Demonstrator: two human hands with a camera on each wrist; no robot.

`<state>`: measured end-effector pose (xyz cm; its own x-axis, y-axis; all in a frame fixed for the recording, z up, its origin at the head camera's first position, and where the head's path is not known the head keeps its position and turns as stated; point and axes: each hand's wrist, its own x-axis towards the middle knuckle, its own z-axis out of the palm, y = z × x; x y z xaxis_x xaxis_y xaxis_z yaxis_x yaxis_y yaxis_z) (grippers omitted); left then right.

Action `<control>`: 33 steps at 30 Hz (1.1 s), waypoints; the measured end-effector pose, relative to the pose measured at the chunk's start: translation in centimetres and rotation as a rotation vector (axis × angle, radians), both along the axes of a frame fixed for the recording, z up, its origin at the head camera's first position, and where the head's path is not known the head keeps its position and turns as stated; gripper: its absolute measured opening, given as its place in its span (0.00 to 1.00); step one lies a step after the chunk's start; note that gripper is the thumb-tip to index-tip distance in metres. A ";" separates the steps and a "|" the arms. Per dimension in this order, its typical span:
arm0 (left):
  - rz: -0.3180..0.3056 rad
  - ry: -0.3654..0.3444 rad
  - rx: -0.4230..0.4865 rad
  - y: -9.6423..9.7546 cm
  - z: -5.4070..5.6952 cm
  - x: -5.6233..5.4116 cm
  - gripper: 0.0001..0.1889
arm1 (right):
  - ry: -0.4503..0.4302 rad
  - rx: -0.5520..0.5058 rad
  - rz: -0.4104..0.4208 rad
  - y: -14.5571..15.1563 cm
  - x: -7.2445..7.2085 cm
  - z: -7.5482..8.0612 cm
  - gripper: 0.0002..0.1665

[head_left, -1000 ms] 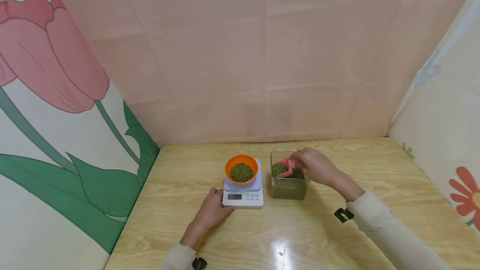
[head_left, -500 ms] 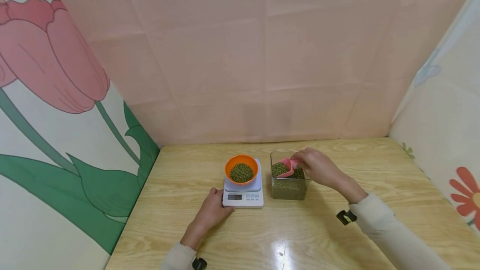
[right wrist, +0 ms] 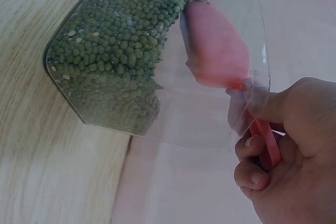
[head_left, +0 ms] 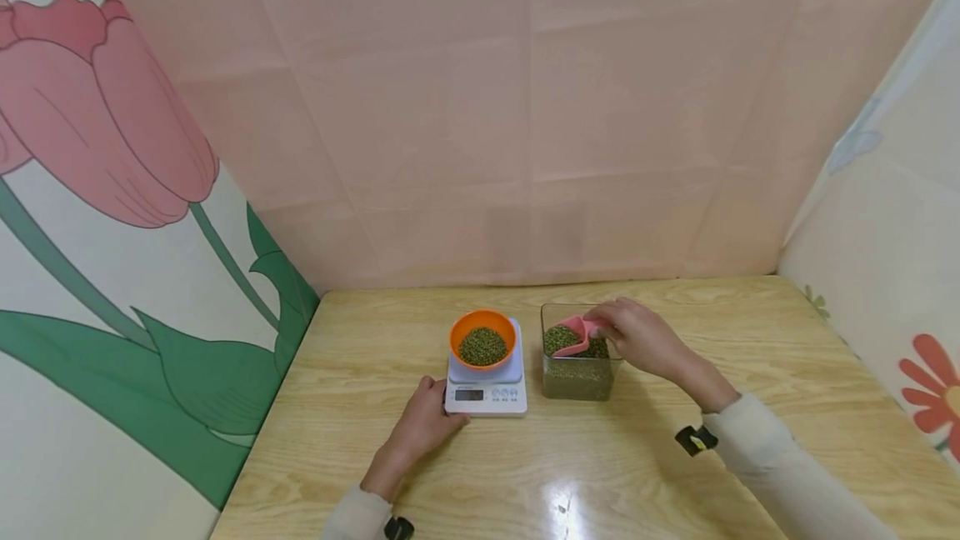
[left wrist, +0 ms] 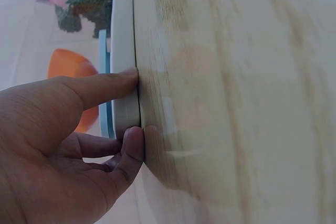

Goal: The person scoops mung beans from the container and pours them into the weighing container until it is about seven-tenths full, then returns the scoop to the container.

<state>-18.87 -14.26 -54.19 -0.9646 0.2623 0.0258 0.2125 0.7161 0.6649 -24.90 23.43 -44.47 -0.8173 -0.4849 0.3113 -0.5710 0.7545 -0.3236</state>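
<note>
My right hand (head_left: 647, 338) grips the handle of a pink scoop (head_left: 576, 336) inside a clear square container (head_left: 577, 377). The container holds green mung beans (right wrist: 123, 30); in the right wrist view the scoop's bowl is tilted above their sloping surface. To the left, a white kitchen scale (head_left: 510, 407) bears an orange bowl (head_left: 483, 317) with more mung beans in it. At the scale's front left corner my left hand (head_left: 426, 423) holds on, one digit along the front edge and other fingertips curled at the side, as the left wrist view shows (left wrist: 68, 129).
A pale wood-grain table (head_left: 360, 348) carries everything, with a pink cloth wall (head_left: 420, 148) behind it. Flower-printed panels (head_left: 885, 232) stand at both sides. The container is a short gap to the right of the scale.
My right hand and the scoop have shifted very slightly to the right, over the beans. My left hand, the scale and the bowl have stayed put.
</note>
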 end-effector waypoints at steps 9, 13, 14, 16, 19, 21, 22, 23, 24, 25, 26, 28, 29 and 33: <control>0.019 -0.018 -0.008 0.2 0.0 0.0 0.30 | -0.031 -0.050 -0.023 0.4 0.4 -0.3 0.11; 0.020 -0.023 -0.007 0.2 0.1 0.1 0.30 | -0.024 -0.067 -0.021 0.4 0.5 -0.4 0.11; 0.022 -0.026 -0.007 0.2 0.0 0.1 0.30 | -0.020 -0.070 -0.023 0.4 0.5 -0.4 0.11; 0.018 -0.023 -0.003 0.2 0.1 0.1 0.31 | -0.018 -0.078 -0.026 0.5 0.6 -0.5 0.11; 0.015 -0.020 -0.006 0.1 -0.1 0.1 0.30 | -0.023 -0.086 -0.032 0.6 0.6 -0.7 0.10; 0.015 -0.019 -0.008 0.1 -0.1 0.1 0.30 | -0.026 -0.091 -0.030 0.7 0.6 -0.7 0.10; 0.017 -0.021 -0.010 0.1 -0.1 0.0 0.30 | -0.028 -0.094 -0.031 0.7 0.6 -0.7 0.10; 0.020 -0.023 -0.010 0.1 -0.2 0.0 0.30 | -0.028 -0.099 -0.030 0.7 0.5 -0.7 0.10; 0.019 -0.019 -0.007 0.1 -0.1 0.0 0.30 | -0.029 -0.104 -0.029 0.8 0.5 -0.7 0.10; 0.022 -0.021 -0.007 0.1 -0.1 0.0 0.30 | -0.029 -0.108 -0.029 0.8 0.5 -0.7 0.10; 0.024 -0.022 -0.006 0.1 -0.1 0.0 0.30 | -0.030 -0.112 -0.031 0.8 0.5 -0.7 0.10; 0.025 -0.022 -0.006 0.1 -0.1 0.0 0.30 | -0.032 -0.121 -0.037 0.9 0.5 -0.7 0.10; 0.024 -0.021 -0.007 0.1 -0.1 0.0 0.30 | -0.033 -0.124 -0.039 1.0 0.5 -0.6 0.11; 0.021 -0.021 -0.008 0.1 -0.1 -0.1 0.31 | -0.042 -0.134 -0.048 1.1 0.5 -0.6 0.11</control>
<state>-18.92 -14.19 -54.30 -0.9702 0.2424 0.0037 0.1837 0.7252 0.6635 -24.37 24.51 -45.04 -0.8522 -0.4015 0.3355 -0.5191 0.7293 -0.4457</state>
